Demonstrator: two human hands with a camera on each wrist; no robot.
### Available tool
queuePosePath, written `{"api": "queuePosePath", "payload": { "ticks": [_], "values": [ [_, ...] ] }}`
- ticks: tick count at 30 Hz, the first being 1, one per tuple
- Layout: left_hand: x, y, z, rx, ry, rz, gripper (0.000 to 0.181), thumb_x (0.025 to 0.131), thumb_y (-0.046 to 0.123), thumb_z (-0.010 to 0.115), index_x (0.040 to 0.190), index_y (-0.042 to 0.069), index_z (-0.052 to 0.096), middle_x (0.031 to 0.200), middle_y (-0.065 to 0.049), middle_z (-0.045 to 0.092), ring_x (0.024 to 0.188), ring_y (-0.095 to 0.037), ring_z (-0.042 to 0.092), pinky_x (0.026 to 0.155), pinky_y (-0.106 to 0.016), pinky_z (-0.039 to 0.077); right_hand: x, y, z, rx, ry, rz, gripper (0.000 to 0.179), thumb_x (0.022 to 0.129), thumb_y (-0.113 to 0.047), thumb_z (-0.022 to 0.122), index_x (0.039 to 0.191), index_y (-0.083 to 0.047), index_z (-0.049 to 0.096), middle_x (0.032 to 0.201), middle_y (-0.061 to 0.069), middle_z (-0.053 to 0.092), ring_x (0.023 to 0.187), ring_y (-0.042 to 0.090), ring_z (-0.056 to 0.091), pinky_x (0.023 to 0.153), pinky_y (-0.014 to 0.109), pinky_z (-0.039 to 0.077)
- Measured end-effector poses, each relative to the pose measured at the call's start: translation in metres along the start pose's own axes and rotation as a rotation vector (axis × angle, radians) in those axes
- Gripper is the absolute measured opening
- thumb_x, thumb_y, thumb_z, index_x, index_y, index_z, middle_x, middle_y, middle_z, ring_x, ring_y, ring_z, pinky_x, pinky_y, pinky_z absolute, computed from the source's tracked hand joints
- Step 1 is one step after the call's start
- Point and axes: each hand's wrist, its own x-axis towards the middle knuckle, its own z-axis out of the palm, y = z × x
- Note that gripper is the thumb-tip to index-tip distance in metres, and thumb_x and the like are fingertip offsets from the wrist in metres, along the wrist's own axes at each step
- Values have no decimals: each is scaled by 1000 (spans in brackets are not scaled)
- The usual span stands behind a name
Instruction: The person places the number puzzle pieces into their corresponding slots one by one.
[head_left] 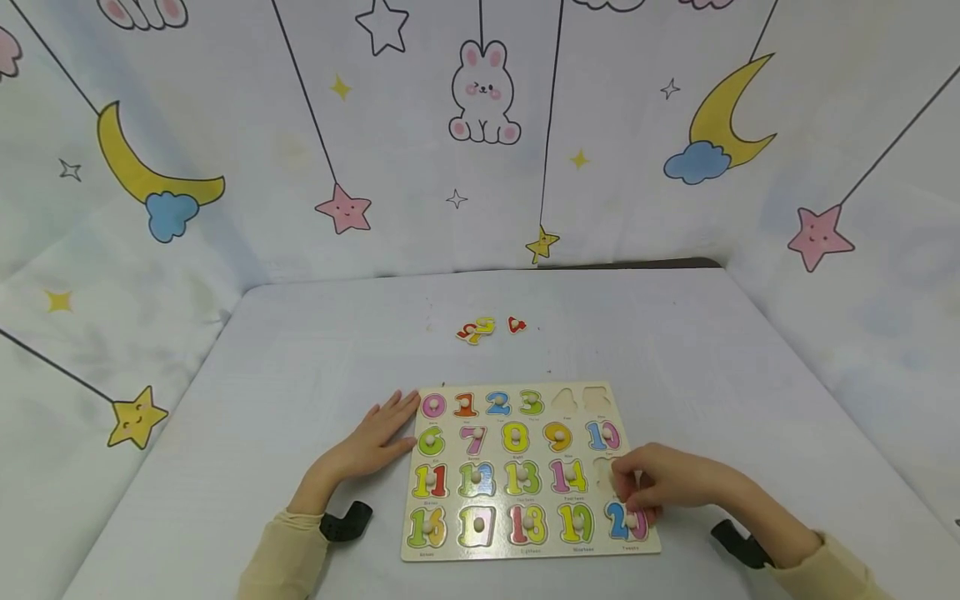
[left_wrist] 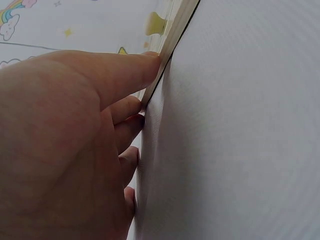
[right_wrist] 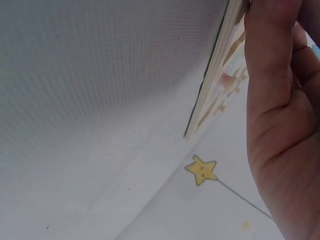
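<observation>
A wooden number puzzle board (head_left: pixel 499 454) lies on the white table, its knobbed number pieces seated in rows. My left hand (head_left: pixel 375 437) lies flat with spread fingers at its left edge. In the left wrist view, the thumb (left_wrist: pixel 125 72) touches the board's side. My right hand (head_left: pixel 671 477) is over the lower right corner, fingers curled, pinching the number 20 piece (head_left: pixel 618 520) at its knob. That piece lies at its place in the bottom row, partly covered by the fingers. Right above it, beside the fingers, is a bare recess (head_left: pixel 602 472).
Two more bare recesses are at the board's top right, one of them the corner recess (head_left: pixel 597 398). Beyond the board lie a red number 4 piece (head_left: pixel 516 325) and a small cluster of red and yellow number pieces (head_left: pixel 476 331). A patterned cloth (head_left: pixel 420 150) surrounds the table.
</observation>
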Motion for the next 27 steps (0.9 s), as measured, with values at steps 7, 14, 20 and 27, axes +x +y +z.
{"api": "queuePosePath", "payload": {
  "ticks": [7,14,20,27],
  "values": [
    [-1,-2,0,5,5,-3,62,96,22,53,146,-3,25,150,-19,22,138,-38,9,107,-56,4,4,-5,7,-79,57,56,18,85,-12,70,77,-16,54,69,-10,53,57,4,55,51,25,51],
    [-1,-1,-2,2,5,-6,62,96,21,53,145,-3,25,150,-19,22,138,-38,9,107,-56,4,10,-11,13,-114,55,71,20,85,-8,69,79,-16,51,69,-8,50,53,3,54,48,24,50],
    [0,-1,-1,-4,1,-10,62,96,21,53,145,-3,25,150,-19,22,138,-38,8,107,-56,4,15,-19,16,-188,58,83,23,84,-8,70,76,-18,51,66,-10,48,51,2,53,47,21,48],
    [1,-1,2,-2,2,-5,62,96,21,53,145,-3,25,150,-18,22,138,-38,8,107,-56,4,28,-49,-9,-384,42,126,17,85,-15,69,76,-22,57,68,-15,53,60,2,50,54,22,44]
  ]
}}
